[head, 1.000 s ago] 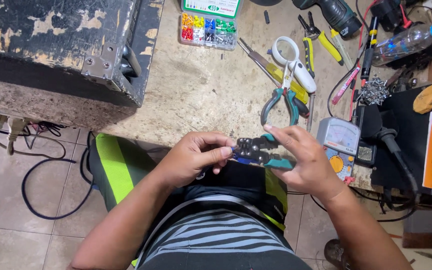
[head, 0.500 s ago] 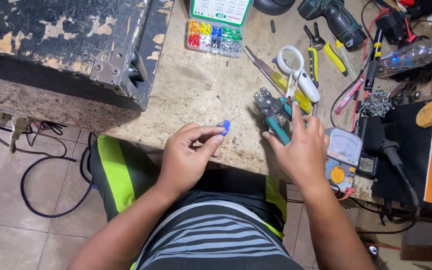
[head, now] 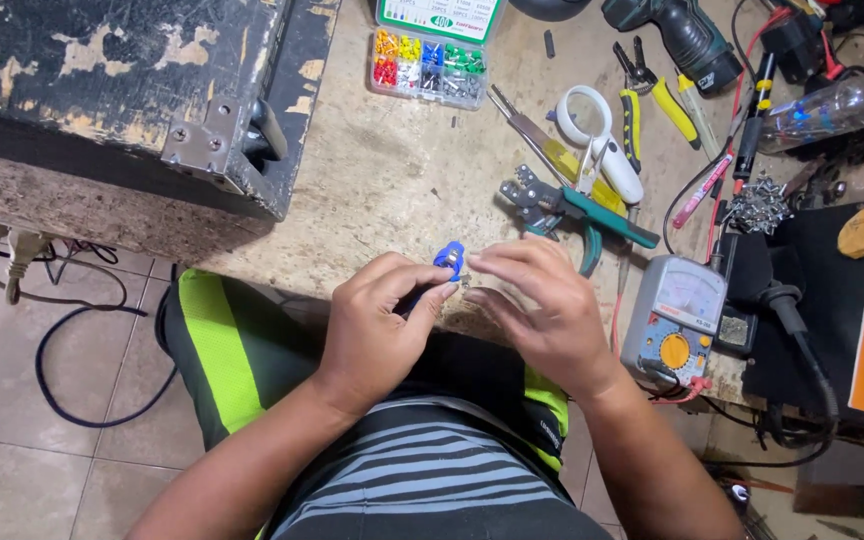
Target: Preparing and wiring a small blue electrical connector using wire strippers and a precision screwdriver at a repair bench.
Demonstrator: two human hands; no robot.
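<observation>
Both hands are up at the bench edge — my left hand pinches the small blue terminal at its fingertips, my right hand is loosely curled beside it, grasping nothing I can see. Green-handled crimper lies on the bench just behind. Looks like inspection or seating — next move needs a steady fingertip grip.

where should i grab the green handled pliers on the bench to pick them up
Take the pliers by the two green handles, near their middle. The metal head points left toward the bench's open area, and the handles spread out to the right and downward. Come from above on the lower right, since scissors lie close behind and the meter sits just below the handle tips.
</observation>
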